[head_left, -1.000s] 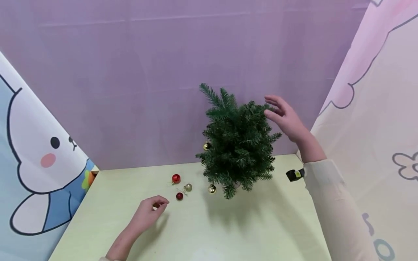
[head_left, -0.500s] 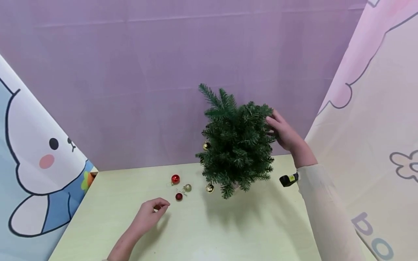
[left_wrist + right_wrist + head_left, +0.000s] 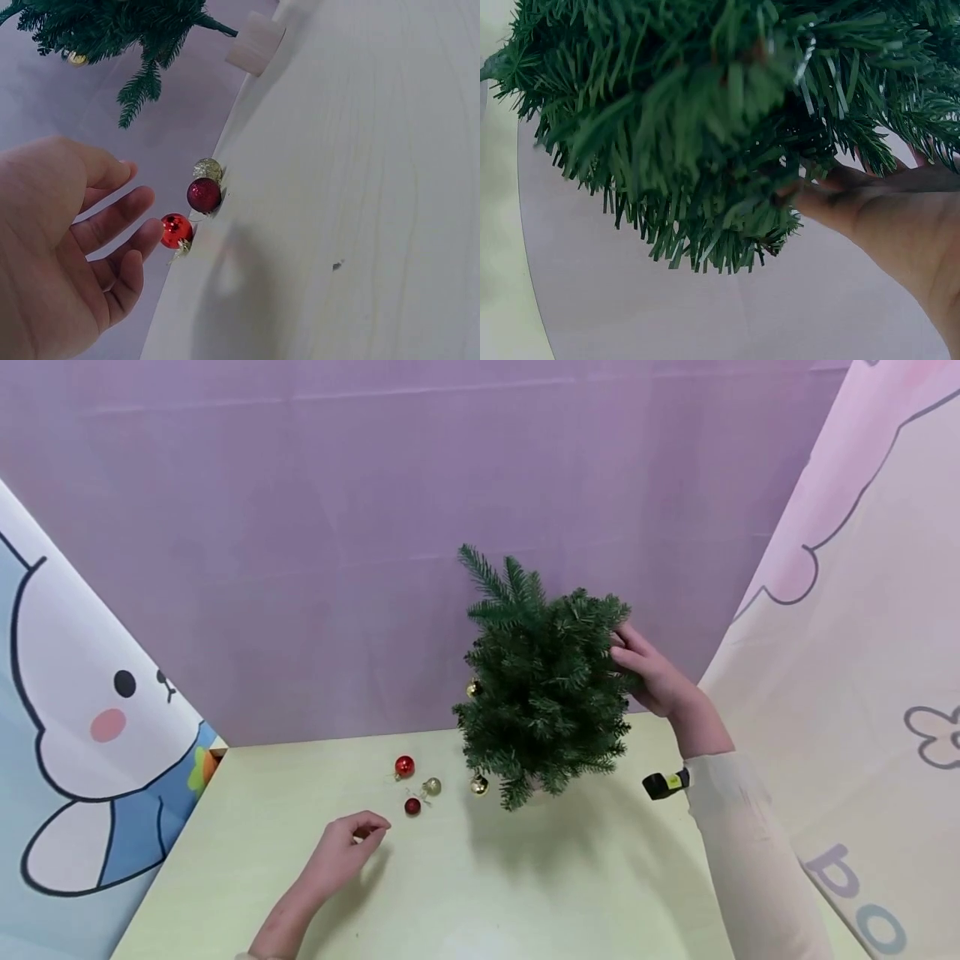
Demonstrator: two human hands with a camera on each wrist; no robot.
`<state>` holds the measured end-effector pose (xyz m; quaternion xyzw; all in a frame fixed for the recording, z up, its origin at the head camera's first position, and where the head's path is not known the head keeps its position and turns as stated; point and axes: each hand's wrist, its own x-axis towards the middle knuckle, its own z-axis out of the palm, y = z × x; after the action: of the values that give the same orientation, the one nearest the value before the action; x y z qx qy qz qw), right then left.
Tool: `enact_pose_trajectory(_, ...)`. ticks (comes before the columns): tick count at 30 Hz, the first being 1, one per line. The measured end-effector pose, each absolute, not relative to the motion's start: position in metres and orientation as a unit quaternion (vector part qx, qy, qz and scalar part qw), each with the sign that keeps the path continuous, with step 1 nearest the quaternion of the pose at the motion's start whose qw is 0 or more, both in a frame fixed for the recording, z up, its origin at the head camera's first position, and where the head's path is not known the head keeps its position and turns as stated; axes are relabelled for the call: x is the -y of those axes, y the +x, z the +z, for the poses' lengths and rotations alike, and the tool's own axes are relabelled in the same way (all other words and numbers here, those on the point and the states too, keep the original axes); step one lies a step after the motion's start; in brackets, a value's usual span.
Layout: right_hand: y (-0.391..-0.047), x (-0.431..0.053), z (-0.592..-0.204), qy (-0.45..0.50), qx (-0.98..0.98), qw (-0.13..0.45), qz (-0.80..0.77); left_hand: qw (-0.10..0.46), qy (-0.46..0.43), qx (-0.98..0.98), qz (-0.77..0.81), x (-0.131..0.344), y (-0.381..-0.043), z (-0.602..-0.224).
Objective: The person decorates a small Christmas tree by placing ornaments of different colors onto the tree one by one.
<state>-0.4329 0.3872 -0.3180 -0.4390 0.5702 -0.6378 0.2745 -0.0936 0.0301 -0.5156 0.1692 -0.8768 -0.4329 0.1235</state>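
A small artificial Christmas tree (image 3: 547, 685) stands at the back of the table, right of middle, with gold baubles (image 3: 478, 785) hanging on its left side. My right hand (image 3: 656, 677) holds branches on the tree's right side. In the right wrist view its thumb (image 3: 829, 206) lies on one side of the greenery, and the other fingers are mostly hidden behind it. My left hand (image 3: 341, 852) hovers over the table, fingers loosely curled and holding nothing. Just beyond it lie a bright red bauble (image 3: 405, 767), a dark red bauble (image 3: 412, 807) and a gold glitter bauble (image 3: 432, 787).
The tree's pale base (image 3: 256, 43) stands on the light wooden table (image 3: 480, 893). Behind the table hangs a purple cloth (image 3: 337, 568). Printed cartoon panels flank it, a rabbit panel (image 3: 97, 760) at left. A black wrist device (image 3: 663, 785) sits at the right cuff.
My right hand has come down and in from beside the tree to its branches. The tree's lower part has shifted slightly left. The left hand has stayed in place.
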Motion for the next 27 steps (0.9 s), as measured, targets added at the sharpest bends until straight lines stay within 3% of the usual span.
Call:
enact_pose_trajectory(7,-0.410,-0.393,-0.321,-0.409,-0.561,0.291,-0.659,0.123,0.177,0.872,-0.440,-0.027,-0.095,-0.519)
enact_pose_trajectory(19,-0.373,-0.396,-0.325,-0.405,-0.609,0.232,-0.641,0.125,0.184,0.871,-0.438,-0.012,-0.103,-0.518)
enact_pose_trajectory(27,-0.354,-0.393,-0.325,-0.378,-0.648,0.201,-0.630,0.160,0.197,0.878,-0.407,0.006,-0.125,-0.517)
